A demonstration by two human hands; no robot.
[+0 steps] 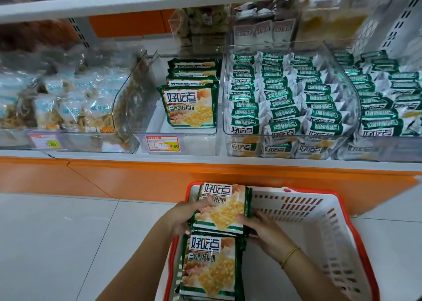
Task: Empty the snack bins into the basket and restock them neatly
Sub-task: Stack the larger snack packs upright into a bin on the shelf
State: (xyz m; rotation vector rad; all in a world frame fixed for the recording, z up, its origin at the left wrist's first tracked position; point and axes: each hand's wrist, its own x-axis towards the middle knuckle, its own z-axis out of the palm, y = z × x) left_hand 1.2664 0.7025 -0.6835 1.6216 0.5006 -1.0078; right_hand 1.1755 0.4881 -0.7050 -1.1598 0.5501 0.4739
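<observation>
A white basket with an orange rim (pixel 324 220) stands on the floor below the shelf. Above its left end I hold a stack of green cracker packs (pixel 222 207) between both hands: my left hand (pixel 182 216) grips the stack's left edge and my right hand (pixel 262 229) grips its right edge. Another stack of the same packs (pixel 210 268) lies in the basket just under them. On the shelf, a clear bin (pixel 146 108) holds several of these packs (pixel 190 104) standing upright at its right side; its left part is bare.
To the right, a clear bin (pixel 228 108) is packed with rows of small green-and-white packs (pixel 285 99). Bins of pale blue snack bags (pixel 68 104) sit to the left. A yellow price tag (pixel 163 143) hangs on the shelf edge. The orange shelf base (pixel 137 177) meets a white tiled floor (pixel 68 243).
</observation>
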